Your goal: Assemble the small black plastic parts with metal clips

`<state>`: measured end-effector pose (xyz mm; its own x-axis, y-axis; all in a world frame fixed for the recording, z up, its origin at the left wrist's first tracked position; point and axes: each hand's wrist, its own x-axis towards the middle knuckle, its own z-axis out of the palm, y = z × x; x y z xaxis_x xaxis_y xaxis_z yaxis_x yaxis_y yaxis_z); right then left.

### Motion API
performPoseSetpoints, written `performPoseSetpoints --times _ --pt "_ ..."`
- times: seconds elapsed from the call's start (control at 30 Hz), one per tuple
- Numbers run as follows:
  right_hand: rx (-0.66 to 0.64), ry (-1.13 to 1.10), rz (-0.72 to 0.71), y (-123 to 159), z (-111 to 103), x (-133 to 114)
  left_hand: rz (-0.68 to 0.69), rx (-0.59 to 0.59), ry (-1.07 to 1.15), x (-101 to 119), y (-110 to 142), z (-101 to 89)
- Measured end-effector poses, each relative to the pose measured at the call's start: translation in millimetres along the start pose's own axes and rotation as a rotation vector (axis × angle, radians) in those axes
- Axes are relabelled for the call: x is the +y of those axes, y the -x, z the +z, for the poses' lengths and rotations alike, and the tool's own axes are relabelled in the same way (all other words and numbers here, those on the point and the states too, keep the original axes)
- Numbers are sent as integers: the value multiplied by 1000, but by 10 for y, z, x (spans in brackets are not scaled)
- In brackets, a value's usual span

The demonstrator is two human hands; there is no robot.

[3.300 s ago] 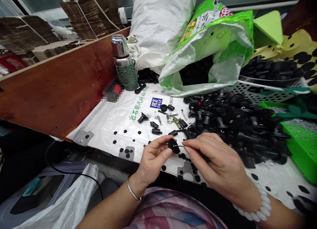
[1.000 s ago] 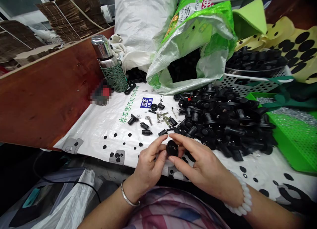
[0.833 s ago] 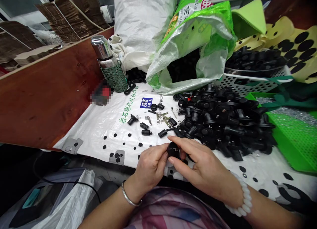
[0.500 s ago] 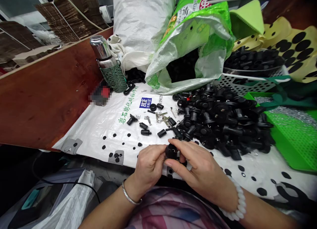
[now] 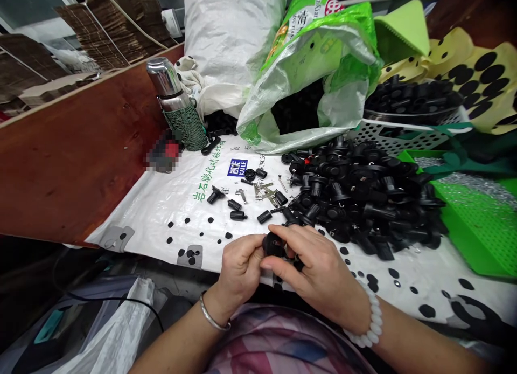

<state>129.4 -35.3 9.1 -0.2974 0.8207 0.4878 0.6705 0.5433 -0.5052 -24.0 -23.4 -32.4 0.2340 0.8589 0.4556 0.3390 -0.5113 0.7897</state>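
Between my hands, close to the table's near edge, is a round black plastic part (image 5: 273,245) with a small metal piece on its face. My left hand (image 5: 241,263) pinches it from the left, fingers curled in. My right hand (image 5: 313,263) grips it from the right with thumb and fingers; the part's far side is hidden by them. Just beyond my right hand spreads a big pile of similar black plastic parts (image 5: 379,212). Left of the pile lie a few loose black cylinders (image 5: 264,216), small brass-coloured metal strips (image 5: 269,193) and a black spring (image 5: 246,181).
A green perforated tray (image 5: 470,239) holding small silvery pieces stands at the right. Behind the pile are a white basket (image 5: 398,137) and an open green-white bag (image 5: 343,102). A steel thermos (image 5: 181,118) stands by the wooden side board (image 5: 81,164). White printed sacking (image 5: 149,217) covers the table.
Both hands and the black part have shifted slightly to the left. My hands keep their hold on it; the pile and loose pieces look the same.
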Motion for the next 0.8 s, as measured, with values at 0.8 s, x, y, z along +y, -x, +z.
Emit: performPoseSetpoints --times 0.8 --pt "-50 -92 -98 -16 -102 94 78 -69 -12 -32 -20 -6"
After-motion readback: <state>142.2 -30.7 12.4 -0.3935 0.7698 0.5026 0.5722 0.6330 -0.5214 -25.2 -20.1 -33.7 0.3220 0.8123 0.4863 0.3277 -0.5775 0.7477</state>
